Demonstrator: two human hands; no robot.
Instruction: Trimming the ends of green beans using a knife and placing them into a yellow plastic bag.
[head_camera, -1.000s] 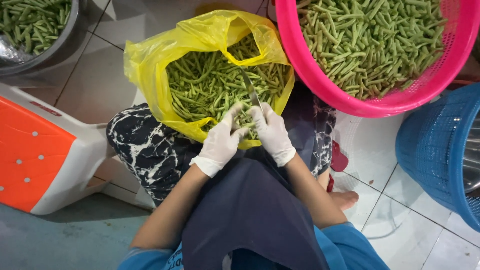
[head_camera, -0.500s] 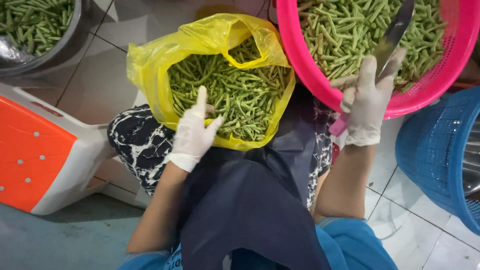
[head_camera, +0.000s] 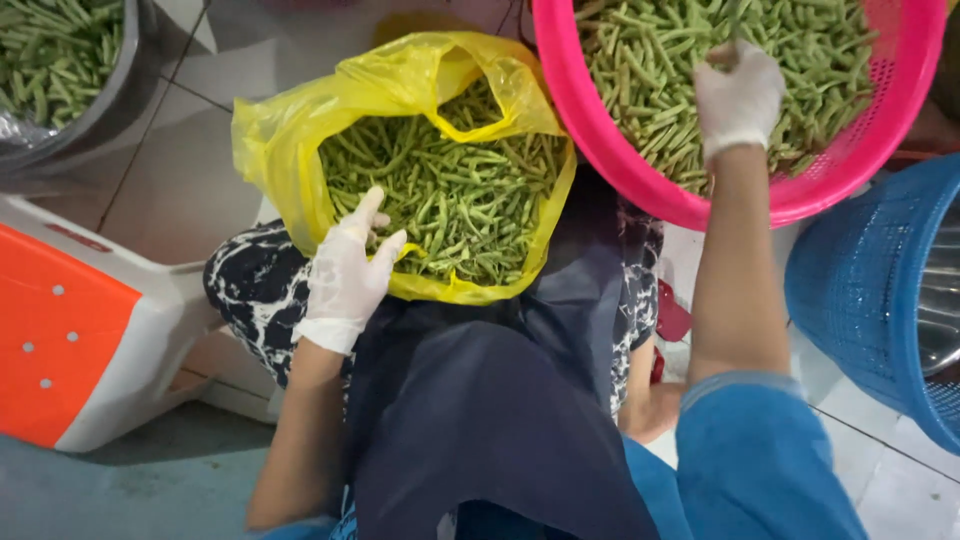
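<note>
Your left hand (head_camera: 345, 275), in a thin white glove, sits low and close to your body with the forearm bare and rising straight up from the bottom of the view. Its fingers (head_camera: 368, 208) are spread loosely and point upward and slightly to the right, holding nothing. Your right hand (head_camera: 738, 98), also gloved in white, is stretched far forward and up, the bare forearm nearly straight and the blue sleeve bunched at the elbow. Its fingers curl downward in a loose fist; whether they hold anything cannot be seen.
</note>
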